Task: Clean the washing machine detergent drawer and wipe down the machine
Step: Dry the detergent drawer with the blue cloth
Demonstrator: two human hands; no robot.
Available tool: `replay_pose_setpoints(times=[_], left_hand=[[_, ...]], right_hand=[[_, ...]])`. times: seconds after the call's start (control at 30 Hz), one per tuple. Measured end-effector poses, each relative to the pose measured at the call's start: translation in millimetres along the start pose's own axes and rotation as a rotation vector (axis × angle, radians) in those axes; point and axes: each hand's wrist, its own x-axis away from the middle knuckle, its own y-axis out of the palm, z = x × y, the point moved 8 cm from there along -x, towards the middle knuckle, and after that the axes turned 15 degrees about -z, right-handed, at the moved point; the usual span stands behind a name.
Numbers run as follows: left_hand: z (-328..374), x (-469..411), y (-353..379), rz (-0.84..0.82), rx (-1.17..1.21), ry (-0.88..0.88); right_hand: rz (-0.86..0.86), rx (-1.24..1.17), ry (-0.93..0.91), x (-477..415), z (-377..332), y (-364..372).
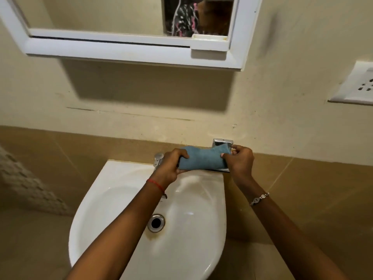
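A folded blue cloth (202,159) lies across a chrome wall holder (222,142) just behind the white basin (113,199). My left hand (171,166) grips the cloth's left end, fingers curled over it. My right hand (240,160) pinches its right end beside the holder's bracket. Neither the washing machine nor its detergent drawer is in view.
A chrome tap (158,158) stands at the basin's back left, partly behind my left hand. The drain (155,222) sits in the basin's middle. A white mirror cabinet (129,47) hangs overhead, and a wall socket (357,85) is at the right.
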Motion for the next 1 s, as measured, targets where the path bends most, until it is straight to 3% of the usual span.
replay_pose_setpoints(times=[0.2,0.4,0.7,0.87,1.0], left_hand=[[3,61,-60,-0.008,0.198,0.054],[-13,165,-168,0.244,0.245,0.178],[-97,411,-308,0.688,0.264,0.282],[-159,565,-352,0.835,0.369,0.352],[-204,677,-371,0.929,0.424,0.429]], right_hand=[[-0.452,-0.272,0.139,17,-20,87],[-1.042,-0.473,0.393,101,-28,214],[-1.701,-0.206,0.634,345,-16,379],[-1.886,-0.068,0.659,497,-14,429],[-2.018,-0.088,0.639,604,-14,456]])
